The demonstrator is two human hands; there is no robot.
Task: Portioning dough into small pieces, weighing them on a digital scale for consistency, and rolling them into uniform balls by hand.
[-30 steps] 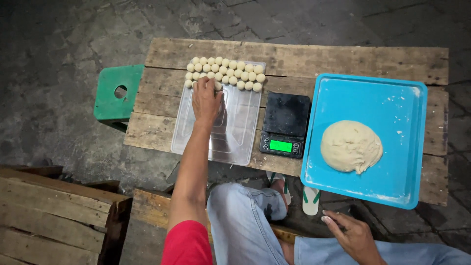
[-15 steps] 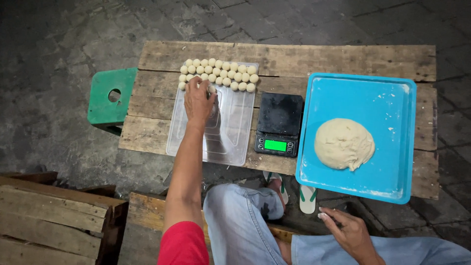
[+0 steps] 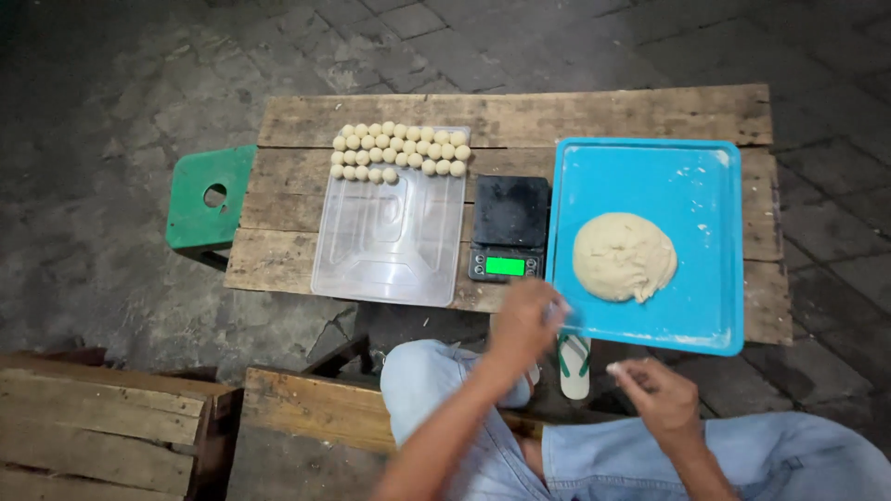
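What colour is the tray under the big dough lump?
Bright blue tray, clearest in the head view, holding the beige dough lump.

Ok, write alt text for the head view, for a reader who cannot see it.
A seated person's left hand hovers at the near edge of a blue tray holding a dough lump, the right hand lower by the lap. On the wooden table, a clear plastic tray carries rows of small dough balls beside a black scale.

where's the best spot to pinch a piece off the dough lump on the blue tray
Probably the near lower-right edge of the dough lump, coming from the front of the blue tray. A small lobe sticks out there, thinner than the domed middle, and it lies closest to the right hand; the left hand is at the tray's near-left corner.
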